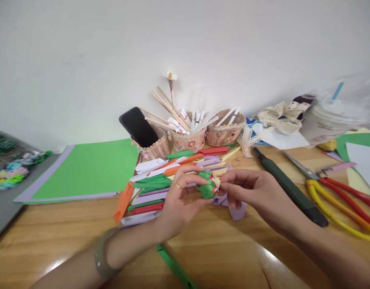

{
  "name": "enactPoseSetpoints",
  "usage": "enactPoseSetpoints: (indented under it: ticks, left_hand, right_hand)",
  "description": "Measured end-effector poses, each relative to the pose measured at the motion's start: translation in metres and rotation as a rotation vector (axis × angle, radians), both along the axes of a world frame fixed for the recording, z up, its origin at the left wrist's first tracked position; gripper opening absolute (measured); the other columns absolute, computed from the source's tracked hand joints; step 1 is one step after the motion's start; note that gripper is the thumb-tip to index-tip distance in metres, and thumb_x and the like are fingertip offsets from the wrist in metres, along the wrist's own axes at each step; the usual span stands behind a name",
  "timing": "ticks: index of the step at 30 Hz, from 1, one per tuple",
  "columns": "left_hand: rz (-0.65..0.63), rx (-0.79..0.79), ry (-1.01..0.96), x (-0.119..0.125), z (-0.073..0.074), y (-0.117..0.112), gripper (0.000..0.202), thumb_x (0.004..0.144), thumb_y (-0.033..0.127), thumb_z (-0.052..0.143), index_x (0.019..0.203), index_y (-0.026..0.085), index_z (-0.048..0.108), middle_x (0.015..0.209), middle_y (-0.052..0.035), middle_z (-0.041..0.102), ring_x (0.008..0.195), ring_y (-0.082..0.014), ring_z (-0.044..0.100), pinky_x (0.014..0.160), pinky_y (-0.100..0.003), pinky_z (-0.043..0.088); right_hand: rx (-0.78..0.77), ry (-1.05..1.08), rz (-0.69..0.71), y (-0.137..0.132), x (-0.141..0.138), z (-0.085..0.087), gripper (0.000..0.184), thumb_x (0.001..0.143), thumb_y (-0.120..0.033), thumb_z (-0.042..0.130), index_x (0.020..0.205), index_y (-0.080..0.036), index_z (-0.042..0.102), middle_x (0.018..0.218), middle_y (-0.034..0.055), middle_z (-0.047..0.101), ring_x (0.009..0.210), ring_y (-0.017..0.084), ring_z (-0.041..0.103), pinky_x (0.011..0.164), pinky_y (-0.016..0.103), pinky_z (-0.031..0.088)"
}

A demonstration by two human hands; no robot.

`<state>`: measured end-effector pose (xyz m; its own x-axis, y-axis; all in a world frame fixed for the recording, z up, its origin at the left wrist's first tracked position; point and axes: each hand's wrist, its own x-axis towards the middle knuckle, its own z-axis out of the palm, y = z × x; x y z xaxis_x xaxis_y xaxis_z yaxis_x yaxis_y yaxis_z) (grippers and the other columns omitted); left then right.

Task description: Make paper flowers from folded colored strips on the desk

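From here I see the green paper piece (205,188) held over the right part of the folded paper strips (153,196), my left hand (179,193) curled around its green side, my right hand (252,188) nearly closed, pinching its yellow-and-white end. Left of the strips lies a green sheet (91,168); right, a dark cutter (289,188).
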<state>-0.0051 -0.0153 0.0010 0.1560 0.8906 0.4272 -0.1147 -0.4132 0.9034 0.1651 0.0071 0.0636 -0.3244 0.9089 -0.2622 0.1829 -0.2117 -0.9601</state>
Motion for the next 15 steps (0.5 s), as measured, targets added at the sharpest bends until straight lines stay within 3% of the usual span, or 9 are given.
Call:
enactPoseSetpoints:
  ticks: [10, 15]
  left_hand:
    - [-0.004, -0.017, -0.015, 0.0005, -0.0004, 0.0025, 0.032, 0.071, 0.011, 0.066, 0.096, 0.027, 0.056, 0.112, -0.0045, 0.043, 0.105, -0.0185, 0.049, 0.081, -0.031, 0.049]
    - [-0.01, -0.015, -0.018, 0.0001, -0.0009, 0.0029, 0.033, 0.07, 0.011, 0.066, 0.097, 0.028, 0.056, 0.112, -0.0043, 0.042, 0.105, -0.0185, 0.048, 0.08, -0.03, 0.049]
  right_hand:
    - [-0.019, 0.033, -0.007, 0.0006, -0.0008, 0.0004, 0.008, 0.063, -0.022, 0.061, 0.068, -0.016, 0.064, 0.047, -0.0048, 0.057, 0.041, 0.006, 0.05, 0.042, 0.017, 0.039]
    - [-0.034, 0.043, 0.004, 0.0017, 0.0002, 0.0, 0.009, 0.064, -0.022, 0.063, 0.068, -0.015, 0.065, 0.049, -0.0036, 0.059, 0.043, 0.006, 0.051, 0.043, 0.017, 0.039]
